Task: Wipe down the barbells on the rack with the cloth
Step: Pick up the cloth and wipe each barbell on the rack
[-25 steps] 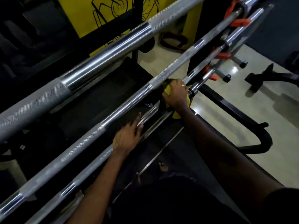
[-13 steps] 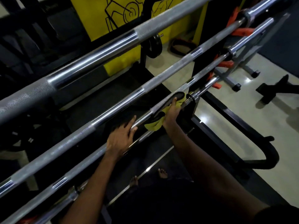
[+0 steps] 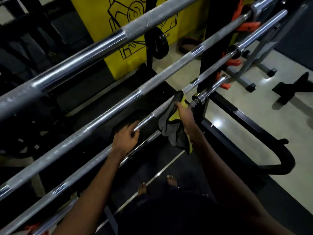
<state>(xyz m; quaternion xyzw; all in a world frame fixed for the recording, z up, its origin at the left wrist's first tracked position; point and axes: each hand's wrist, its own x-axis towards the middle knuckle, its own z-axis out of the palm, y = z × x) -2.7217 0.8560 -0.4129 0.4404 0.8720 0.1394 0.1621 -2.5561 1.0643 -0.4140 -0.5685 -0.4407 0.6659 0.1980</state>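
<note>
Several steel barbells lie on the black rack point(image 3: 205, 68), slanting from lower left to upper right. My left hand point(image 3: 126, 139) grips the third barbell point(image 3: 94, 160) at a smooth section. Just to its right, my right hand point(image 3: 185, 114) holds the grey and yellow cloth point(image 3: 172, 131) against the same bar, close to the rack's upright post. Part of the cloth wraps over the bar and the rest hangs loosely below it. A thicker barbell point(image 3: 81, 60) runs across the top, with another barbell point(image 3: 118, 106) between it and my hands.
A short chrome bar point(image 3: 208, 92) with a collar sits at the post right of the cloth. Orange clips point(image 3: 233, 62) hang on the bar ends. A black weight plate point(image 3: 156, 43) stands before the yellow wall panel point(image 3: 128, 48). My bare feet point(image 3: 157, 184) stand on the dark mat.
My right hand has slid along the bar with the cloth, which now hangs further below the bar. My left hand has curled round the bar. The view has tilted down slightly.
</note>
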